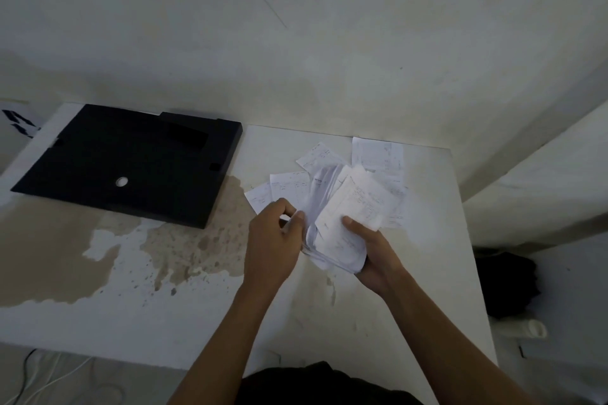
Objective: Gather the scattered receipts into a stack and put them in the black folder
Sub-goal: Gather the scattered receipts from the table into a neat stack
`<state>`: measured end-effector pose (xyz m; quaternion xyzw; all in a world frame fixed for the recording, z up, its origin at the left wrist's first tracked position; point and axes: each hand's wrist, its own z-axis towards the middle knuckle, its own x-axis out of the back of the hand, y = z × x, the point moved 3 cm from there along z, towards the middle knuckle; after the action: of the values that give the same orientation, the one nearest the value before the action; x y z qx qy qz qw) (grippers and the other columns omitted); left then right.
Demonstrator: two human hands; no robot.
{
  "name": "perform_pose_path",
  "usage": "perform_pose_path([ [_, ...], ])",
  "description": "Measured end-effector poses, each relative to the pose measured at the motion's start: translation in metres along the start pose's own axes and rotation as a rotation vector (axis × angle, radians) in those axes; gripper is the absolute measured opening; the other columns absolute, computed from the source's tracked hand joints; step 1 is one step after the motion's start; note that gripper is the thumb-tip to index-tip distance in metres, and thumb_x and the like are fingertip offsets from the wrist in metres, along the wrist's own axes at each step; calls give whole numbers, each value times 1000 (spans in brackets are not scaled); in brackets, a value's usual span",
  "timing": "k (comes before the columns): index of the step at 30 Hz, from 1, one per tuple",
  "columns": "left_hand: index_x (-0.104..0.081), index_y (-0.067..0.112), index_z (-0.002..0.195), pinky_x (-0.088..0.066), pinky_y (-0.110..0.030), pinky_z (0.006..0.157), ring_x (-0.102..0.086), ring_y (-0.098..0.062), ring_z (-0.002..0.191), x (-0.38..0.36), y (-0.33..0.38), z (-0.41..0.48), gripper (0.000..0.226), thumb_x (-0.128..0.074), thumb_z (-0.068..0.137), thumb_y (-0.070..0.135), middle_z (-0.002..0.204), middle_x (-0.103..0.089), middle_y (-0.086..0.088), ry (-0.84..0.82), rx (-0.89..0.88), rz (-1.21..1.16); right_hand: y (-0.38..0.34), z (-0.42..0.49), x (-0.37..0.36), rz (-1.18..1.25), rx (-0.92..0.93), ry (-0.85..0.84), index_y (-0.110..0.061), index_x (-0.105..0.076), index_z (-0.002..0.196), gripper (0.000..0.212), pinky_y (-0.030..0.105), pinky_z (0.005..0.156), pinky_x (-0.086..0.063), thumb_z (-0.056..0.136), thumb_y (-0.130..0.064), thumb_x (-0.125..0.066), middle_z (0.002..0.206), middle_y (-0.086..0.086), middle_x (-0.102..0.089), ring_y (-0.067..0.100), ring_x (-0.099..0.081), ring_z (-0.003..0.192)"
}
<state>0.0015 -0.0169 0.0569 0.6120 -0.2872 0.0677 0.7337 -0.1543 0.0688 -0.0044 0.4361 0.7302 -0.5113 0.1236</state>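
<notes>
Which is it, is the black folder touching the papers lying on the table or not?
Apart. The head view shows a strip of bare, stained table between the black folder and the nearest loose receipt.

Dim light; scuffed off-white wall (329,43); white table (164,322), brown stain (49,256); cables (49,378) on floor.

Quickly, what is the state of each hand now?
Left hand: pinches the left edge of the receipt stack.
Right hand: holds the same stack, thumb on top.
</notes>
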Motion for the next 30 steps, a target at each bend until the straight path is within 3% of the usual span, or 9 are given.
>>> perform_pose_path([
  [4,-56,18,82,-51,-15,64,-59,-8,73,10,13,9,13,-55,92,25,82,-61,6,121,-151,205,10,-1,-4,105,-33,-17,-10,-37,147,52,56,94,-51,97,-2,-51,142,25,-49,43,-51,127],
  [9,-52,12,77,-41,-5,54,-54,4,61,12,6,11,18,-53,94,19,68,-53,5,200,35,-4,19,-1,-4,159,-47,-13,-9,-36,147,52,55,102,-45,97,-5,-53,148,25,-42,42,-47,132],
  [12,-52,11,82,-48,-18,61,-53,0,64,14,-7,8,19,-51,95,25,72,-53,4,222,206,-148,16,1,-2,181,-35,-26,-9,-36,148,59,60,113,-30,94,-9,-61,150,23,-39,41,-41,137],
  [14,-53,17,87,-56,-40,72,-60,-14,79,13,-17,4,18,-49,96,32,83,-58,3,241,336,-275,14,2,-3,198,-23,-40,-9,-37,147,57,59,110,-35,95,-8,-59,148,22,-43,42,-43,135],
  [17,-50,20,94,-57,-44,75,-60,-20,90,11,-17,-1,15,-43,98,33,92,-57,8,253,330,-313,15,3,-6,195,-12,-34,-8,-43,144,47,57,101,-46,98,-4,-51,143,22,-50,42,-49,130],
  [22,-47,28,109,-52,-24,71,-58,-11,96,-5,-14,-8,15,-35,101,33,107,-56,10,81,298,-335,18,7,-27,93,-99,-37,-9,-64,125,66,45,94,-53,64,-21,-88,113,11,-71,32,-65,107],
  [26,-50,39,131,-52,-40,95,-58,-13,117,-16,-28,-4,48,-45,88,59,132,-57,9,-204,427,-553,12,5,-19,18,-11,-40,-5,-38,146,61,57,107,-39,91,-11,-64,146,25,-44,46,-40,135],
  [28,-62,44,118,-57,-30,86,-67,-4,101,-8,-38,5,49,-55,77,70,111,-71,14,-264,528,-708,7,3,-14,-36,4,-39,-3,-40,144,51,52,103,-46,96,-5,-55,145,25,-46,44,-43,134],
  [30,-62,30,122,-59,-34,82,-69,-14,98,2,-42,14,45,-45,91,58,112,-72,3,-309,593,-682,0,-2,-15,-101,9,-28,-4,-48,139,49,48,96,-52,91,-1,-59,138,21,-55,40,-53,127],
])
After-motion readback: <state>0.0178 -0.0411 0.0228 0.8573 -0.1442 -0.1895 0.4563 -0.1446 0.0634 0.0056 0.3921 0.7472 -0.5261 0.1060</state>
